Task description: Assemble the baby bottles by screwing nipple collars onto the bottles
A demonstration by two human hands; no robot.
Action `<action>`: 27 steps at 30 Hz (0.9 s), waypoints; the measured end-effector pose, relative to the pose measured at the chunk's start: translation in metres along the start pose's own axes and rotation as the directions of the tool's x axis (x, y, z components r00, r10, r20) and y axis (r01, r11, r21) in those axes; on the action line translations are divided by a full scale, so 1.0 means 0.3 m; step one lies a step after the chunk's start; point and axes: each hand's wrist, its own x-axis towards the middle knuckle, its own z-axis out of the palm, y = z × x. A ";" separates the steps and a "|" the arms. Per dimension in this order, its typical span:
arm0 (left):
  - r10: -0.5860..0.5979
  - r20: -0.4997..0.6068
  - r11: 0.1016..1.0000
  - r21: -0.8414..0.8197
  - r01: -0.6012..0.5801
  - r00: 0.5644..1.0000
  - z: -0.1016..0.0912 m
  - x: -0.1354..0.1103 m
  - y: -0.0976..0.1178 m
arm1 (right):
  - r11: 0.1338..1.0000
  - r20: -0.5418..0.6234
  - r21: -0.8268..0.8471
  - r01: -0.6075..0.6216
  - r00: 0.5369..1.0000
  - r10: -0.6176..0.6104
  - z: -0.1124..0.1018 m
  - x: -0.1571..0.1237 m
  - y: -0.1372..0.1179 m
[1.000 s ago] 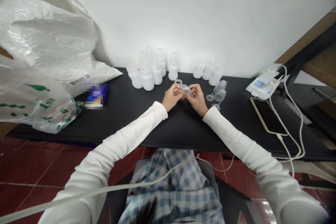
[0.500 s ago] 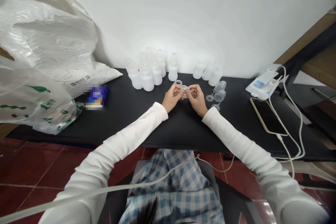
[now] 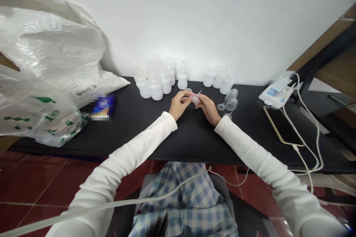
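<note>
My left hand [image 3: 178,104] and my right hand [image 3: 207,108] meet over the middle of the black table [image 3: 155,133], both pinching a small clear plastic ring part [image 3: 195,99] that looks like a bottle collar with a nipple. Another clear ring [image 3: 188,90] lies just behind them on the table. Several capped white baby bottles [image 3: 158,77] stand in a cluster behind my left hand. Three uncapped white bottles [image 3: 219,79] stand behind my right hand, and clear domed caps [image 3: 230,99] lie to its right.
Big white plastic bags [image 3: 47,66] fill the table's left end, with a blue packet [image 3: 103,106] beside them. A phone [image 3: 283,124] on a white cable [image 3: 311,133] and a white pack [image 3: 275,89] lie at the right. A wooden shelf frame [image 3: 328,52] rises at far right.
The clear part has been turned between my fingers and now lies on its side, tip pointing right. My hands have shifted slightly away from each other. The camera tilted a little.
</note>
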 end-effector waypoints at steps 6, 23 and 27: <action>0.098 0.099 0.986 0.123 -0.110 0.990 0.001 0.024 -0.011 | 0.991 -0.159 -0.056 0.121 0.979 -0.129 -0.013 0.002 -0.017; -0.072 -0.303 0.921 0.345 0.180 0.950 0.015 0.166 -0.176 | 0.987 -0.392 -0.130 0.092 0.910 -0.136 -0.031 0.002 0.004; -0.081 -0.281 0.915 0.359 0.183 0.956 0.018 0.164 -0.170 | 0.983 -0.397 -0.148 0.107 0.904 -0.158 -0.032 0.004 0.006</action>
